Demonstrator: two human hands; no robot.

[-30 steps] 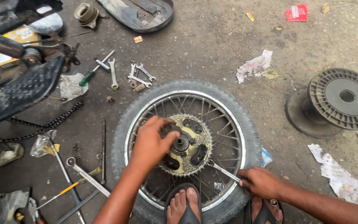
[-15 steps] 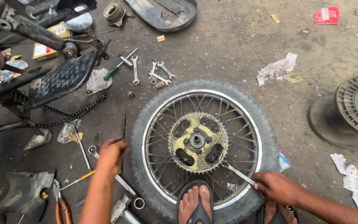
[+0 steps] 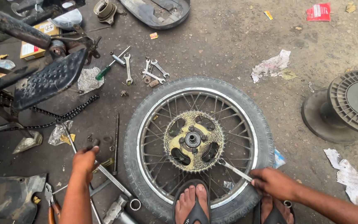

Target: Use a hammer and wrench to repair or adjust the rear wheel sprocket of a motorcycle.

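Note:
A spoked motorcycle wheel (image 3: pixel 199 84) lies flat on the ground, its dirty yellow sprocket (image 3: pixel 175 143) facing up. My right hand (image 3: pixel 273 183) grips a spanner (image 3: pixel 233 169) whose head sits at the sprocket's lower right edge. My left hand (image 3: pixel 84 160) is down on the ground left of the tyre, fingers curled at some small dark nuts and washers (image 3: pixel 94 142); whether it holds one is unclear. My foot in a black sandal (image 3: pixel 192 200) presses on the near rim. The other foot (image 3: pixel 275 212) is outside the tyre.
A long rod (image 3: pixel 116 143) and a ring spanner (image 3: pixel 117 182) lie by my left hand. Spanners (image 3: pixel 153 71), a green-handled screwdriver (image 3: pixel 104 73), a drive chain (image 3: pixel 65 114) and a motorcycle footrest (image 3: pixel 48 79) are at upper left. A black spool (image 3: pixel 351 105) stands at right. Paper scraps (image 3: pixel 270 66) lie about.
My left hand left the sprocket and moved down to the ground left of the wheel. My right hand stayed on the spanner. The view shifted left.

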